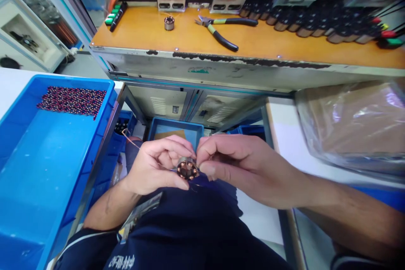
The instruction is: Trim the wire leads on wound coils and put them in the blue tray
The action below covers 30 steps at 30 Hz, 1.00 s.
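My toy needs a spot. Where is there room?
The blue bin is bare this side of its small parts. The orange bench is free between markers and pliers, except one loose core; coils crowd its right end. The left hand and right hand hold a wound core.

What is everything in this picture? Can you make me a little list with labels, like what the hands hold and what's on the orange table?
left hand: grips the small copper-wound ring from its left side
right hand: pinches the ring's right edge with its fingertips
copper wire: a thin strand curling up past the left hand
blue bin: on the left, with small wound parts in its far corner
orange bench: pliers, spare ring, green markers
right side: plastic-wrapped bundle
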{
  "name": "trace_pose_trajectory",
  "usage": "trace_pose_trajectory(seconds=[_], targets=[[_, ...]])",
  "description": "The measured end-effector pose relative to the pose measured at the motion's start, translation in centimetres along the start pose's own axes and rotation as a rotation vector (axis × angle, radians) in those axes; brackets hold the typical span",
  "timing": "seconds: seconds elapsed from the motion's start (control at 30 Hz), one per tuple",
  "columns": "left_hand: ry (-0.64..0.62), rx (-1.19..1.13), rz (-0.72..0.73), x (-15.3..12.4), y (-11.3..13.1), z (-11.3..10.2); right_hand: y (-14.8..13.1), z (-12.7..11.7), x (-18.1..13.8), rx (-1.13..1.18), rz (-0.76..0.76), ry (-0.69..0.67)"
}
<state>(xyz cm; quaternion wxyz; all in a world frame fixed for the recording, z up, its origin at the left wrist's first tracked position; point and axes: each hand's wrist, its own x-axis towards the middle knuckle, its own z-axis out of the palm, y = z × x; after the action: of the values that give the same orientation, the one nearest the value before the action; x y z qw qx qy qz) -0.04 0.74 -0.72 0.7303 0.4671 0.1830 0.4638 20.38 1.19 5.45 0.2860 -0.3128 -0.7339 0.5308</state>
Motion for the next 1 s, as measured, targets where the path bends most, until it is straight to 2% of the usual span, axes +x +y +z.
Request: trace_pose_trajectory(seconds=[0.37,0.57,0.77,0.9,1.0], targets=[[0.006,0.143,0.126,0.1,0.1,-0.1,0.0,0.4,0.0,-0.051,-0.032,0.001],[0.049,0.171,0.098,0.0,0.1,-0.4,0.0,0.5,0.6,-0.109,-0.051,0.035],[0.090,0.254,0.078,-0.4,-0.1,-1.9,0.4,0.1,1.4,-0.117,0.037,0.011],[0.186,0.262,0.180,0.1,1.0,-3.4,0.9,-0.3,1.4,-0.230,-0.018,-0.081],[0.233,0.194,0.260,0.7,2.2,-3.0,1.5,-0.3,1.3,-0.346,-0.049,-0.107]])
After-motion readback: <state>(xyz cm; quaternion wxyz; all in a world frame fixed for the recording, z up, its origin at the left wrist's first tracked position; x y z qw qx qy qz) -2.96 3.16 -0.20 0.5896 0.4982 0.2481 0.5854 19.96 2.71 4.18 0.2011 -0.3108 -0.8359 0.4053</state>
